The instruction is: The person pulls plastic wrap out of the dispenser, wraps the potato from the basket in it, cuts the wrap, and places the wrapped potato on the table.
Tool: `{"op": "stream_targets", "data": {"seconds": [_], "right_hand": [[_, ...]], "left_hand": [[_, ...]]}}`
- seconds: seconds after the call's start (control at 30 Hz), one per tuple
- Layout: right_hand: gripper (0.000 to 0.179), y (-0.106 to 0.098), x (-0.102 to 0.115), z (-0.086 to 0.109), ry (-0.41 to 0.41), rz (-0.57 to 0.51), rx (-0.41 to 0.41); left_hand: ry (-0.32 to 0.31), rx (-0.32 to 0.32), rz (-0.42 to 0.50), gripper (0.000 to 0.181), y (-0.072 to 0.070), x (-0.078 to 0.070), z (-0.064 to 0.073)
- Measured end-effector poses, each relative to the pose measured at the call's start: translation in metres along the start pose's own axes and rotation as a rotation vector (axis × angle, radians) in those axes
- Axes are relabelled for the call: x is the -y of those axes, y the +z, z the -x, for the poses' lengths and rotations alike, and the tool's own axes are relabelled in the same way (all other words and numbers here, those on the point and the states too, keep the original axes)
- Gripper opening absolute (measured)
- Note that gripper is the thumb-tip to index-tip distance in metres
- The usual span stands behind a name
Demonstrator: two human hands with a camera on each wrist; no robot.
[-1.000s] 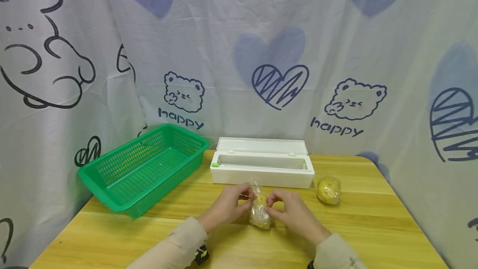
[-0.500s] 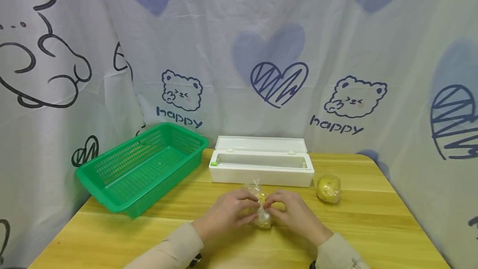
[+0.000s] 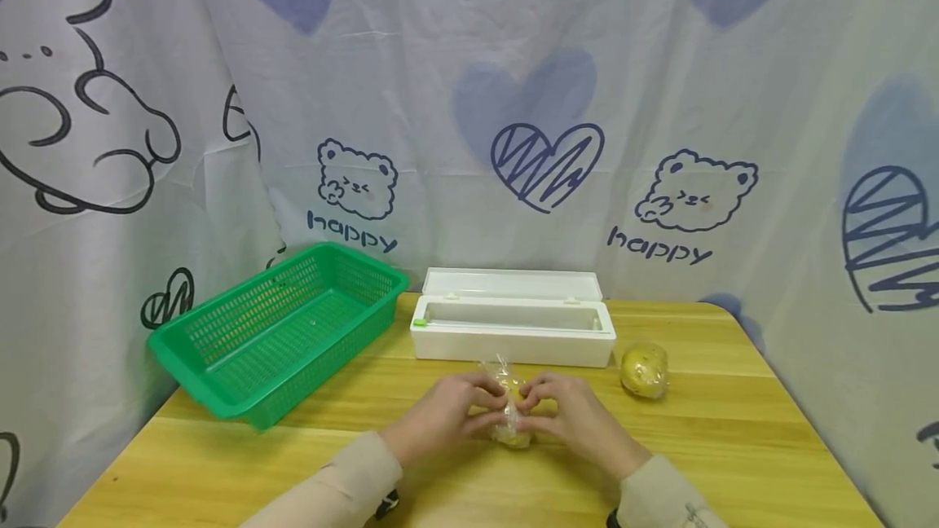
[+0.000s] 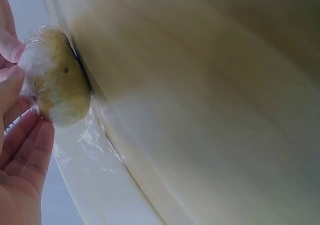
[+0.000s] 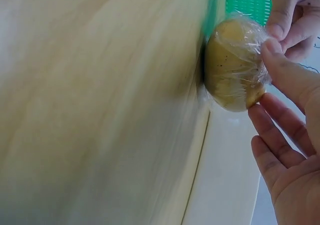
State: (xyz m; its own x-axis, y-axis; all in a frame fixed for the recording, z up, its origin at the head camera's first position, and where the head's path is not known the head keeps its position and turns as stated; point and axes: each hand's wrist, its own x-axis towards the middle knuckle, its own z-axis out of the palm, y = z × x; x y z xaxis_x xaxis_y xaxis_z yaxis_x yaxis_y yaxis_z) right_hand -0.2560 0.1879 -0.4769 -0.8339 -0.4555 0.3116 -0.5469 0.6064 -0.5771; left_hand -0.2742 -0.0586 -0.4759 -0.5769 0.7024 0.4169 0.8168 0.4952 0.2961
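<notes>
A potato (image 3: pixel 512 435) in clear plastic wrap rests on the table between my two hands. Brown specks show through the film on the potato (image 4: pixel 65 77) in the left wrist view. My left hand (image 3: pixel 449 415) pinches the wrap from the left. From the other side my right hand (image 3: pixel 579 420) pinches it too, thumb on the gathered film and fingertips against the potato (image 5: pixel 227 67) in the right wrist view. A loose tuft of film (image 3: pixel 502 367) sticks up beyond the fingers, which hide part of the potato.
Behind the hands stands a white cling film box (image 3: pixel 511 349), its lid (image 3: pixel 512 283) raised. Another wrapped potato (image 3: pixel 645 371) lies to its right. At the left is a green perforated basket (image 3: pixel 264 407). A printed curtain (image 3: pixel 440 186) hangs behind the wooden table (image 3: pixel 719 446).
My left hand has shifted slightly right, closer to the right hand, over the wrapped potato. Fingers of both hands have moved together on the film. The box, basket and other potato stay put.
</notes>
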Motion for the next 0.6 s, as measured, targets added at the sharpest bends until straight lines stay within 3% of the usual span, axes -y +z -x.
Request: {"op": "stream_targets", "data": {"seconds": [0.3,0.5,0.6], "right_hand": [[0.007,0.0016,-0.0005,-0.0028,0.003,-0.033,-0.031],[0.013,0.0016,-0.0006,-0.0036,0.018,-0.030,-0.008],[0.020,0.0000,-0.0011,-0.0043,-0.005,-0.020,0.007]], "left_hand": [[-0.137,-0.041,0.179,0.010,0.0040,0.0032,-0.0062],[-0.304,-0.012,0.309,0.012,0.0022,0.0020,-0.0068],[-0.309,-0.018,0.306,0.010,0.0025,0.0023,-0.0067]]}}
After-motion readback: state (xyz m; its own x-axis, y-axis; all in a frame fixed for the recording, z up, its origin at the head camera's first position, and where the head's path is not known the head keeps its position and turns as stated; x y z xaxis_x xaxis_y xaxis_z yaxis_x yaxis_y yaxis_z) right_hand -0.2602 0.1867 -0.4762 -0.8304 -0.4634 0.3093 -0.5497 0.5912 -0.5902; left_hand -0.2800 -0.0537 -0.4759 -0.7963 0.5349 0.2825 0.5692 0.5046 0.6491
